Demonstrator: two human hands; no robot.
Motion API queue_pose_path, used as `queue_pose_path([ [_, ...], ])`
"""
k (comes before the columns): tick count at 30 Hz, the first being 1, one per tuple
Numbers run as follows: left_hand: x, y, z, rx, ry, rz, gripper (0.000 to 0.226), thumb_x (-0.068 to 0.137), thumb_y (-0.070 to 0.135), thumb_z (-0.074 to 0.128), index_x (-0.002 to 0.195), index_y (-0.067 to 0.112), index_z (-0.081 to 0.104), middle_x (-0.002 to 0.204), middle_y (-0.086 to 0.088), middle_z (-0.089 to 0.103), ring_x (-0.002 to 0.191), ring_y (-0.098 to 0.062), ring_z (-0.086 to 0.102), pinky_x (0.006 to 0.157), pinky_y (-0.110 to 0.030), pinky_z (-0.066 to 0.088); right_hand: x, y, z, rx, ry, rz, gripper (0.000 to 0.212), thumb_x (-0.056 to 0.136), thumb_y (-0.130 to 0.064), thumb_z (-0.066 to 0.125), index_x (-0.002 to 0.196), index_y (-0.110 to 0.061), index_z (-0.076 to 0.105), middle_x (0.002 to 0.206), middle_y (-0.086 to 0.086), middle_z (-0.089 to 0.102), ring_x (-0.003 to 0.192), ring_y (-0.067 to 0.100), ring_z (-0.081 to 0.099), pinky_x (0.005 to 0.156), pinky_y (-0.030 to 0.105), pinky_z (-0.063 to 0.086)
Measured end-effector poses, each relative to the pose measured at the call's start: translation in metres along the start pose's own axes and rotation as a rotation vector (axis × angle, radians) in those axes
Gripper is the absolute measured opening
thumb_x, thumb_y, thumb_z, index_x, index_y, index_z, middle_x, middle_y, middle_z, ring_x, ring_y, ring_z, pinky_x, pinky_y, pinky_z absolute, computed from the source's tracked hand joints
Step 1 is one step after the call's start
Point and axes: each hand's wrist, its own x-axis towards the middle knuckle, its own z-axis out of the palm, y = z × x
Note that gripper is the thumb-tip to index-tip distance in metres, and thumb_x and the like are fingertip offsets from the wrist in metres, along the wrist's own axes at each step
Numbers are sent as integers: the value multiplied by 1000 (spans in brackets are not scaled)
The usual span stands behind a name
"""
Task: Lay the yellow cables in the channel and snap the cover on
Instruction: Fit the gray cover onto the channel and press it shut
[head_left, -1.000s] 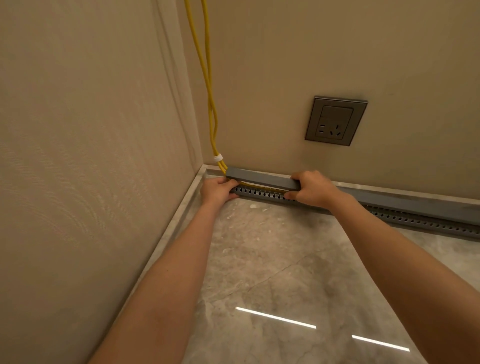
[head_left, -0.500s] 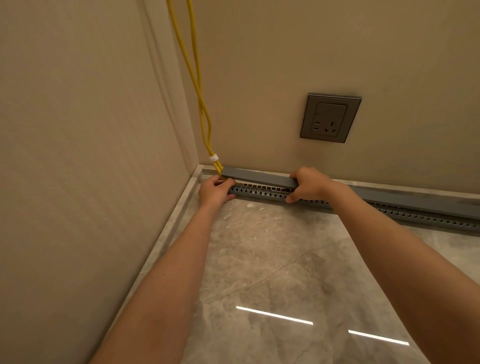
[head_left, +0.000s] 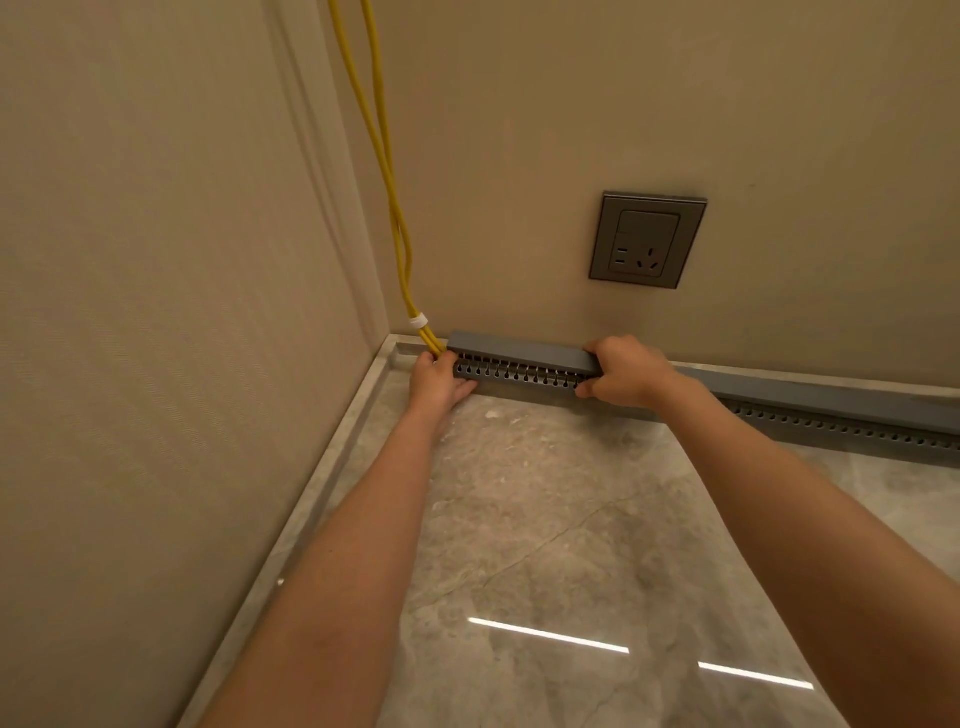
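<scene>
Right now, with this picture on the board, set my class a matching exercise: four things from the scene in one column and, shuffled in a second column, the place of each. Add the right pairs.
Things
1. cables
2. socket
3. cover
4. left hand

Places
A. set in the wall, above the channel
B. on top of the channel, gripped by the right hand
C. hanging down the corner, bound by a white tie
D. at the corner end of the channel

Pairs: 1-C, 2-A, 3-B, 4-D
</scene>
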Motion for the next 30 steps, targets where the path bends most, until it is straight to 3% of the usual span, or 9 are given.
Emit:
queue_pose_path([
  [7, -2, 3, -3, -125, 6, -37, 32, 102, 13, 33, 130, 3, 44, 121, -18, 54, 125, -38, 51, 90, -38, 46, -5, 2, -1, 9, 13, -31, 36, 86, -27, 65, 117, -10, 59, 110, 13, 64, 101, 31, 58, 70, 29, 37],
  [13, 0, 7, -4, -147, -6, -100, 40, 101, 23, 39, 137, 6, 40, 141, -18, 46, 127, -36, 49, 89, -37, 47, -5, 6, 6, 21, -42, -59, 33, 86, -28, 63, 113, -10, 59, 109, 13, 64, 98, 29, 59, 80, 38, 48],
  [19, -1, 13, -5, -140, -20, -152, 42, 100, 20, 38, 139, 5, 36, 145, -17, 40, 130, -35, 45, 97, -40, 45, 0, 8, 6, 65, -137, -22, 35, 87, -32, 62, 114, -9, 60, 110, 13, 63, 88, 22, 52, 75, 31, 41],
  [24, 2, 12, -12, -82, -1, -158, 43, 98, 20, 46, 137, 4, 38, 143, -15, 43, 130, -33, 47, 96, -38, 47, 2, 0, 11, 146, -195, 10, 50, 91, -52, 48, 121, -13, 58, 115, 8, 60, 102, 24, 54, 89, 34, 43],
  [27, 6, 9, -16, -74, 2, -113, 40, 98, 19, 47, 135, 3, 41, 141, -16, 45, 129, -32, 48, 99, -39, 46, 3, -5, 13, 216, -143, -15, 45, 95, -47, 43, 123, -15, 57, 122, 9, 60, 104, 24, 52, 86, 33, 40],
  [30, 9, 8, -19, -79, 14, -87, 39, 99, 18, 46, 134, 2, 41, 141, -17, 46, 129, -30, 48, 100, -41, 45, 6, -12, 13, 240, -111, -36, 38, 94, -39, 49, 121, -13, 58, 115, 9, 61, 107, 27, 55, 82, 29, 38],
])
